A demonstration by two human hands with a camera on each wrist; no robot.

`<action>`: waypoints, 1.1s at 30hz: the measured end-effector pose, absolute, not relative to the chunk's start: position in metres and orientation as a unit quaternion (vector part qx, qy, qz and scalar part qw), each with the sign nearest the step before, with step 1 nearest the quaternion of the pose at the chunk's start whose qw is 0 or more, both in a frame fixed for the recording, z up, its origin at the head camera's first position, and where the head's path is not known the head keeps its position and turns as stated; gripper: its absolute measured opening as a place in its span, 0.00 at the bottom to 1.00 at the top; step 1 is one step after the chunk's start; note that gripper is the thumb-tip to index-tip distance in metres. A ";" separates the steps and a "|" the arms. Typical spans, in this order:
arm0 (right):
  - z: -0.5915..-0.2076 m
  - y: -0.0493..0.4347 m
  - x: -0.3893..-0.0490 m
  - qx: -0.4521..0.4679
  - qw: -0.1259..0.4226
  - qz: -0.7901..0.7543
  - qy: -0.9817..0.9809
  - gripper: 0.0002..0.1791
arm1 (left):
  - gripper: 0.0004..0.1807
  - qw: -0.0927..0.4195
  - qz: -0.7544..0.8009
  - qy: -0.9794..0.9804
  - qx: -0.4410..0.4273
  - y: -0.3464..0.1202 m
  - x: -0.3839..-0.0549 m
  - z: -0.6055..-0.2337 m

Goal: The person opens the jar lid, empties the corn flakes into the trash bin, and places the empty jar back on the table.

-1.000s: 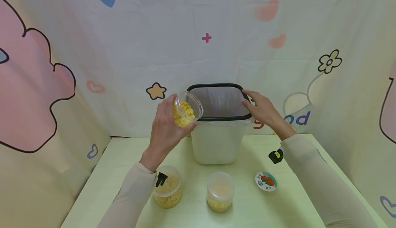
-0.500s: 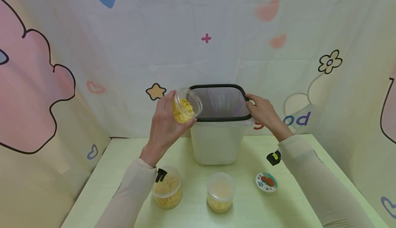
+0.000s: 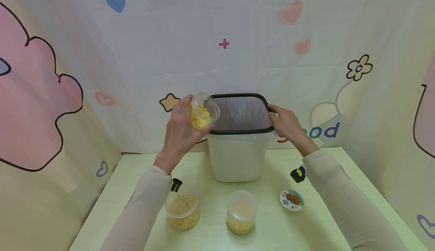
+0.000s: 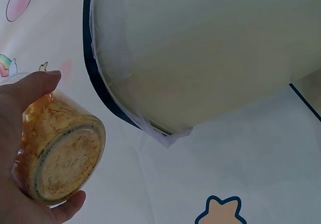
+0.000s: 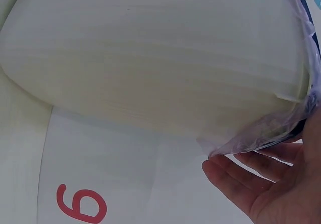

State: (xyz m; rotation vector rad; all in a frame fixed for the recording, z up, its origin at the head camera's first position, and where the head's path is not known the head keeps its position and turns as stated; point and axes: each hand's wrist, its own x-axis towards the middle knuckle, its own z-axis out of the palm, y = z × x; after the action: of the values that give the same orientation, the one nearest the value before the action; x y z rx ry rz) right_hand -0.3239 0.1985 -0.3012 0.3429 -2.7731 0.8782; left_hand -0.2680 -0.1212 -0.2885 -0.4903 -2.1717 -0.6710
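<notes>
Cartoon-printed cloth (image 3: 224, 16) backs the pale table (image 3: 272, 226). Beside the bin (image 3: 238, 158), the left hand (image 3: 179, 130) clamps curled fingers round a tilted clear tub (image 4: 67, 148) of yellow flakes (image 3: 199, 118), probably light, slick, best held by its wall. The right hand (image 3: 286, 123) seemingly pinches the black rim (image 3: 241, 132). A wide tub (image 3: 185, 215) and narrow tub (image 3: 241, 213) hold yellowish crumbs.

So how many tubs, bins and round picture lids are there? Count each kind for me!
Tubs: 3 (the held tub in the left hand, the left table tub, the middle table tub)
Bins: 1 (the white bin)
Round picture lids: 1 (the tomato-red-and-green lid)
Total: 5
</notes>
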 end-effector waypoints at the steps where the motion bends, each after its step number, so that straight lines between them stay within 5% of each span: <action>1: -0.302 0.198 -0.324 0.117 0.106 0.297 -0.942 0.28 | 0.53 0.394 -0.264 -0.859 -0.193 -0.122 -0.270 -0.288; 33: -0.301 0.200 -0.325 0.115 0.099 0.299 -0.942 0.29 | 0.54 0.319 -0.172 -0.915 -0.178 -0.107 -0.307 -0.246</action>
State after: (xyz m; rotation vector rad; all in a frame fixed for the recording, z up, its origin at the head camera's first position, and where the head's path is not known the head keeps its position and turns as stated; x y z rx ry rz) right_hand -0.3253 0.1997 -0.3013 0.3410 -2.7858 0.8845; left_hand -0.3067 -0.1067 -0.2465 -0.4672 -2.4064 -0.4535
